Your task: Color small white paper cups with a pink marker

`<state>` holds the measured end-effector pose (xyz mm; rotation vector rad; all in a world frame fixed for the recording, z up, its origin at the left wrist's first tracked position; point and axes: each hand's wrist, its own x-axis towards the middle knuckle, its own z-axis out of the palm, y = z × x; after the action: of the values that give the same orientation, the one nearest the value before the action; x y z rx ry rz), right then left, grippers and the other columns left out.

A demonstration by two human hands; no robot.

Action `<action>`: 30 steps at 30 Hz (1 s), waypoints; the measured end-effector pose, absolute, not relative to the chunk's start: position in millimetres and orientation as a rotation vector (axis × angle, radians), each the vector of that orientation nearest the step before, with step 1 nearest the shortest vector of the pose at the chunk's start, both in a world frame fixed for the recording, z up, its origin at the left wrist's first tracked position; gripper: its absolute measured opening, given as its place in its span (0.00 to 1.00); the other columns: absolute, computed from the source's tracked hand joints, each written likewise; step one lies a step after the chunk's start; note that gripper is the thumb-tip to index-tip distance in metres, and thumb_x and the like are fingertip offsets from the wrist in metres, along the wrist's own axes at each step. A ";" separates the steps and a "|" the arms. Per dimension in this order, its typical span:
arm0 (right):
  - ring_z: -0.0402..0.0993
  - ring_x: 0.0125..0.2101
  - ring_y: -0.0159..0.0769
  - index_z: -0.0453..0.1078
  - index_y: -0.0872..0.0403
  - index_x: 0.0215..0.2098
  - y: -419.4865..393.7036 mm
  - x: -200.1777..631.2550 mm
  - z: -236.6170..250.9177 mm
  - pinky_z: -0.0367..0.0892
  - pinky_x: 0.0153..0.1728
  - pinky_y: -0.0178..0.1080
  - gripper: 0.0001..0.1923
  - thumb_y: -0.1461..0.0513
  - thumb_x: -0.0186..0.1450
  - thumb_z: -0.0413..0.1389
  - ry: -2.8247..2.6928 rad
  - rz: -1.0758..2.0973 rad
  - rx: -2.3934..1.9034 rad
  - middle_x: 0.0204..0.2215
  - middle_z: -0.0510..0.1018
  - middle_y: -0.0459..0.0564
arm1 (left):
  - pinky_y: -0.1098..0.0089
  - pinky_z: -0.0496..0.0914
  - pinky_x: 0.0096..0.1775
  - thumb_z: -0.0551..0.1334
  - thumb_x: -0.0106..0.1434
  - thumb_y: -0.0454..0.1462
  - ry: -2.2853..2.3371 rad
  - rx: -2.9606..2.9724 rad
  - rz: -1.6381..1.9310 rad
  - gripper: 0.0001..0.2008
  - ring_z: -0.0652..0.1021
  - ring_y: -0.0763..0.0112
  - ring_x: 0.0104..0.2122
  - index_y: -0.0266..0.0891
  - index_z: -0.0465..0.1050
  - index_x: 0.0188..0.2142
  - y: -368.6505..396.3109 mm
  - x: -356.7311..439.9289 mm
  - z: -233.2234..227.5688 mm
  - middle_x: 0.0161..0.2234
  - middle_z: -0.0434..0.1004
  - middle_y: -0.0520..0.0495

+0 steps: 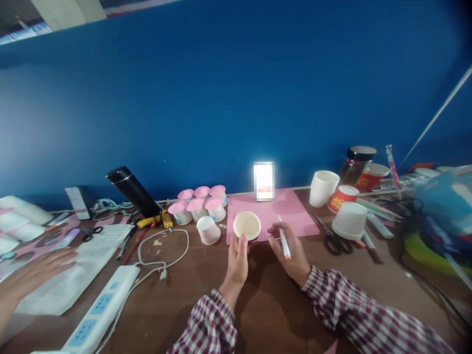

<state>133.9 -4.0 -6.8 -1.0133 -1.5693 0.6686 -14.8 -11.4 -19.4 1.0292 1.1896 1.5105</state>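
My left hand (239,263) grips a paper cup (247,225), its open mouth tipped toward me, above the near edge of a pink sheet of paper (295,209). A white marker pen (284,241) with a reddish end is held between the fingers of my right hand (293,255), just right of the cup. To the left, a plain white paper cup (208,231) stands beside a cluster of several small cups with pink tops (197,206). Scissors (335,241) lie to the right of the pink sheet.
A bright phone (264,181) leans against the blue partition (221,98). White cups (349,220), a red cup (341,197) and a dark-lidded jar (357,164) stand right. A power strip (103,309), a black flask (132,189) and another person's hand (40,270) are left.
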 end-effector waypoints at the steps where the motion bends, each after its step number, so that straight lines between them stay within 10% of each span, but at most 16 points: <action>1: 0.74 0.36 0.36 0.59 0.51 0.47 -3.6 133.8 -7.8 0.73 0.36 0.41 0.13 0.59 0.66 0.52 -1.569 0.663 -1.017 0.38 0.74 0.51 | 0.62 0.71 0.47 0.54 0.61 0.55 1.174 0.988 1.508 0.29 0.76 0.62 0.47 0.38 0.63 0.53 -10.6 -14.3 -20.0 0.46 0.75 0.39; 15: 0.73 0.43 0.40 0.57 0.51 0.50 1.1 133.8 -12.2 0.74 0.39 0.44 0.20 0.58 0.63 0.57 -1.611 0.662 -1.011 0.44 0.72 0.55 | 0.63 0.72 0.44 0.54 0.59 0.57 0.537 0.321 1.209 0.28 0.77 0.67 0.34 0.33 0.72 0.38 -13.1 -22.5 9.7 0.34 0.76 0.39; 30: 0.73 0.41 0.38 0.59 0.50 0.50 1.9 134.7 -14.3 0.72 0.41 0.43 0.15 0.55 0.67 0.51 -1.453 0.804 -0.992 0.41 0.72 0.52 | 0.63 0.70 0.49 0.68 0.54 0.40 0.917 0.916 1.471 0.30 0.75 0.63 0.47 0.40 0.63 0.55 -13.1 -14.0 -1.7 0.48 0.72 0.42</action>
<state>134.7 1.9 -14.3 -0.9920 -1.4530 0.8041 -14.0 -13.1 -1.7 0.9157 0.9166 1.4714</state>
